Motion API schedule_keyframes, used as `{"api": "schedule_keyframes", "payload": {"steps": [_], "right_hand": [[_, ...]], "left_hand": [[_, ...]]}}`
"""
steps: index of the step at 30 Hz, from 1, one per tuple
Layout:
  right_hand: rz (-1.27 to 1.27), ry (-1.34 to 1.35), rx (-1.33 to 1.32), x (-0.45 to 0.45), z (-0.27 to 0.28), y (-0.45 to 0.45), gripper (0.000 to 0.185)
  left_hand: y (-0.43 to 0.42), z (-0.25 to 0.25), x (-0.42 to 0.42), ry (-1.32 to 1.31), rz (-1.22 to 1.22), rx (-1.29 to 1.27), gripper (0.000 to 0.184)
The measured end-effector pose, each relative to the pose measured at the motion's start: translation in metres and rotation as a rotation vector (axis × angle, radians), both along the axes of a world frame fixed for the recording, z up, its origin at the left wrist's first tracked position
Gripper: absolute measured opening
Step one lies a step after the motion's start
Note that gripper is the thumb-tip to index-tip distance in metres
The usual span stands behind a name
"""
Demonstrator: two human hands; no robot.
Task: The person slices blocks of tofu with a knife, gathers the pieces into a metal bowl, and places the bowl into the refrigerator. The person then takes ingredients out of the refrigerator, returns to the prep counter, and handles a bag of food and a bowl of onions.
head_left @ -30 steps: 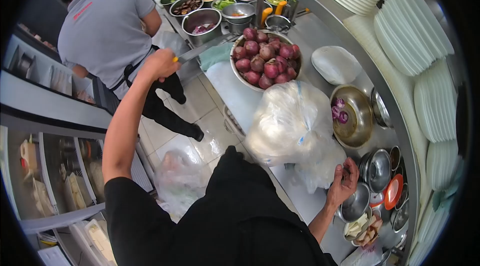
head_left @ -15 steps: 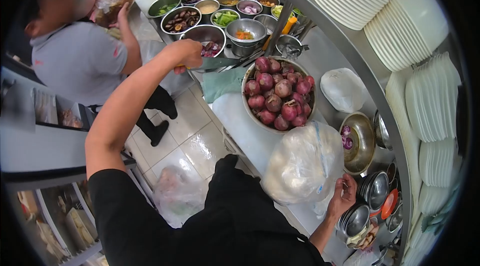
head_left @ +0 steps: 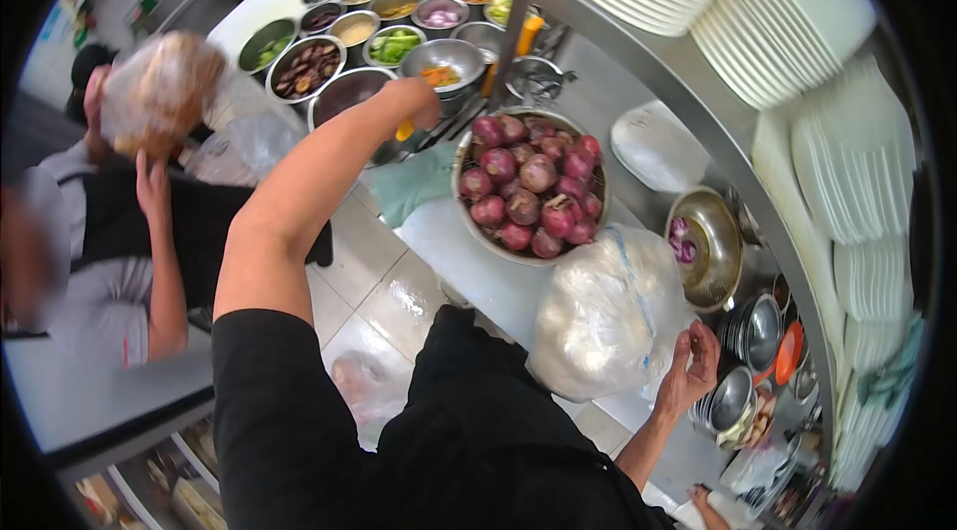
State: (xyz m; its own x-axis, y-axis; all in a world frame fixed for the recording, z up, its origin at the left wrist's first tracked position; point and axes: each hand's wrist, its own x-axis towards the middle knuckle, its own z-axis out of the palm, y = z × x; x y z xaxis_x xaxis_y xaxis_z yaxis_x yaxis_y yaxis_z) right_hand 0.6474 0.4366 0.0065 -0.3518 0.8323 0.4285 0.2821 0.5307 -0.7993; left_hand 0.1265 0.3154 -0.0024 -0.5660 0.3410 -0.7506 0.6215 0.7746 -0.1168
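My left hand (head_left: 414,106) is closed on a knife, its yellow handle (head_left: 404,129) showing below the fingers; the blade is mostly hidden. It is over the metal pots, just left of a bowl heaped with red onions (head_left: 536,171). A teal cloth (head_left: 427,181) lies below it. A full, clear plastic bag (head_left: 603,316) rests on the counter in front of the bowl. Beside the bag's right edge, my right hand (head_left: 690,360) has loosely curved fingers, with the thumb apart and nothing visible in it.
Pots of chopped ingredients (head_left: 396,46) stand at the back. Stacked white plates (head_left: 847,161) line the right shelf. A metal bowl (head_left: 713,256) holds onion pieces. At left, a co-worker (head_left: 110,271) holds a bag of food (head_left: 164,91). Another person's hand (head_left: 706,502) shows at lower right.
My left hand has moved right with the knife, toward the onion bowl. The co-worker has turned and raised a bag of food. My right hand stays by the plastic bag. The view has shifted.
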Motion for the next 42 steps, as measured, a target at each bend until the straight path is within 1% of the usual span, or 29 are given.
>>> {"api": "schedule_keyframes", "payload": {"steps": [2, 3, 4, 5, 6, 7, 8, 9, 10, 11, 12, 13, 14, 15, 16, 17, 19, 20, 23, 25, 26, 27, 28, 29, 31, 32, 35, 39, 42], "right_hand": [[-0.050, -0.006, 0.026, 0.015, 0.001, 0.003, 0.020], [-0.090, -0.014, 0.035, 0.024, 0.001, 0.003, 0.021], [-0.136, -0.030, 0.052, 0.030, 0.007, 0.001, 0.020], [-0.216, -0.077, 0.069, 0.041, 0.007, 0.002, 0.019], [-0.258, -0.021, 0.071, 0.050, 0.005, 0.004, 0.019], [-0.313, -0.010, 0.063, 0.058, 0.007, 0.003, 0.020], [-0.360, -0.029, 0.062, 0.071, 0.007, 0.004, 0.022], [-0.400, -0.011, 0.055, 0.080, 0.010, 0.004, 0.022], [-0.460, -0.039, 0.058, 0.089, 0.013, 0.004, 0.023], [-0.521, -0.032, 0.075, 0.101, 0.011, 0.005, 0.024], [-0.580, -0.032, 0.083, 0.110, 0.012, 0.005, 0.026], [-0.637, -0.041, 0.103, 0.119, 0.014, 0.006, 0.027], [-0.700, -0.061, 0.141, 0.135, 0.009, 0.011, 0.028], [-0.771, -0.055, 0.088, 0.147, 0.010, 0.014, 0.028], [-0.831, -0.117, 0.142, 0.164, 0.006, 0.020, 0.028], [-0.881, -0.176, 0.194, 0.183, 0.000, 0.028, 0.028], [-0.951, -0.237, 0.250, 0.223, -0.009, 0.048, 0.028], [-0.985, -0.270, 0.279, 0.241, -0.010, 0.055, 0.028], [-1.079, 0.056, 0.086, 0.297, -0.017, 0.078, 0.029], [-1.158, 0.199, -0.052, 0.338, -0.045, 0.091, 0.038], [-1.203, 0.241, -0.123, 0.355, -0.059, 0.096, 0.041], [-1.243, 0.283, -0.194, 0.373, -0.074, 0.103, 0.044], [-1.188, 0.484, -0.384, 0.391, -0.083, 0.109, 0.058], [-1.115, 0.591, -0.533, 0.408, -0.090, 0.115, 0.061], [-0.956, 0.808, -0.827, 0.435, -0.098, 0.126, 0.068], [-0.867, 0.771, -0.941, 0.445, -0.100, 0.133, 0.073], [-0.665, 0.669, -1.143, 0.465, -0.107, 0.148, 0.071], [-0.609, 0.574, -1.214, 0.478, -0.115, 0.159, 0.070], [-0.696, 0.576, -1.156, 0.473, -0.111, 0.160, 0.070]], "left_hand": [[0.007, -0.029, -0.015, -0.039, -0.056, 0.041, 0.028], [0.015, -0.045, -0.027, -0.029, -0.175, -0.037, 0.028], [0.010, -0.026, -0.014, -0.013, 0.004, 0.096, 0.029], [0.006, -0.037, -0.029, 0.008, -0.455, 0.074, 0.022], [0.004, -0.030, -0.017, 0.109, -0.095, 0.235, 0.028], [-0.005, -0.030, -0.015, 0.136, -0.032, 0.453, 0.035], [-0.009, -0.014, 0.002, 0.262, -0.159, 0.558, 0.040], [-0.009, 0.003, 0.022, 0.411, -0.203, 0.559, 0.045], [-0.025, 0.007, 0.028, 0.417, -0.195, 0.728, 0.045], [-0.034, 0.014, 0.044, 0.348, -0.146, 0.961, 0.039], [-0.043, 0.025, 0.056, 0.309, -0.266, 1.058, 0.033], [-0.045, 0.055, 0.083, 0.046, 0.049, 0.886, 0.032], [-0.052, 0.069, 0.107, 0.001, 0.077, 0.922, 0.031], [-0.061, 0.075, 0.135, -0.137, 0.188, 1.068, 0.032], [-0.070, 0.078, 0.155, -0.276, 0.236, 1.148, 0.036], [-0.076, 0.086, 0.180, -0.268, 0.172, 1.166, 0.039], [-0.088, 0.088, 0.214, -0.350, 0.152, 1.230, 0.038], [-0.079, 0.110, 0.254, -0.322, 0.068, 1.264, 0.031], [-0.073, 0.109, 0.303, -0.601, 0.052, 1.309, 0.028], [-0.052, 0.108, 0.350, -0.700, 0.054, 1.345, 0.027], [-0.036, 0.108, 0.369, -0.749, -0.053, 1.291, 0.028], [-0.029, 0.101, 0.385, -0.778, 0.033, 1.199, 0.032], [-0.015, 0.090, 0.406, -0.792, 0.048, 1.172, 0.034], [0.003, 0.080, 0.429, -0.804, 0.062, 1.140, 0.036], [0.036, 0.075, 0.482, -0.832, 0.178, 0.988, 0.032], [0.049, 0.068, 0.505, -0.860, 0.168, 0.923, 0.029], [0.077, 0.048, 0.563, -0.959, 0.128, 0.761, 0.026], [0.096, 0.019, 0.611, -1.008, 0.152, 0.627, 0.026], [0.108, 0.010, 0.632, -0.985, 0.153, 0.586, 0.026]]}}
